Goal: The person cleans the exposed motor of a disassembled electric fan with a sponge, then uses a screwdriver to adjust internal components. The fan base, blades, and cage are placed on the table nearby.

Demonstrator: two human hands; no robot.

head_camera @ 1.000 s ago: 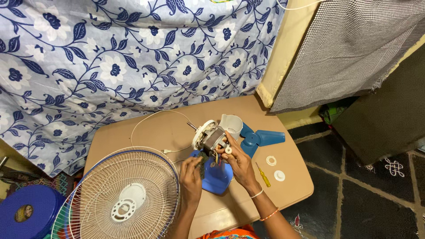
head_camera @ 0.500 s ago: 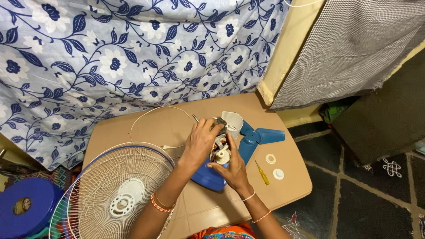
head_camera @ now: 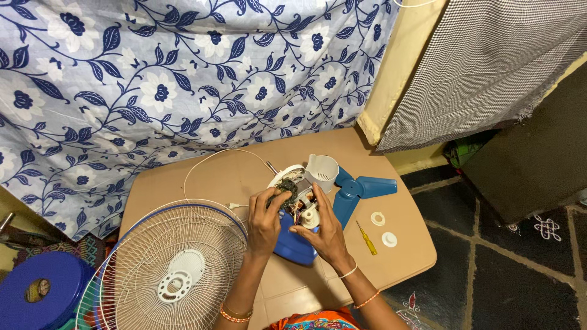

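Note:
An opened fan motor point(head_camera: 295, 190) with white housing and exposed windings lies on a blue base point(head_camera: 295, 245) in the middle of a low tan table point(head_camera: 214, 177). My left hand point(head_camera: 265, 219) grips the motor's left side, fingers curled over the dark windings. My right hand point(head_camera: 324, 229) holds the motor's lower right side, fingertips on a white round part. A white motor cover point(head_camera: 323, 171) sits just behind the motor. The metal shaft point(head_camera: 271, 166) sticks out toward the back left.
A blue fan blade point(head_camera: 361, 189) lies right of the motor. A yellow-handled screwdriver point(head_camera: 367, 238) and two white rings point(head_camera: 383, 228) lie near the right edge. A white wire fan grille point(head_camera: 174, 269) leans at the left, beside a blue stool point(head_camera: 38, 290). Floral cloth point(head_camera: 183, 79) hangs behind.
My left hand came back from reaching over the motor's top and now grips its left side. The right hand stays on the lower right of the motor.

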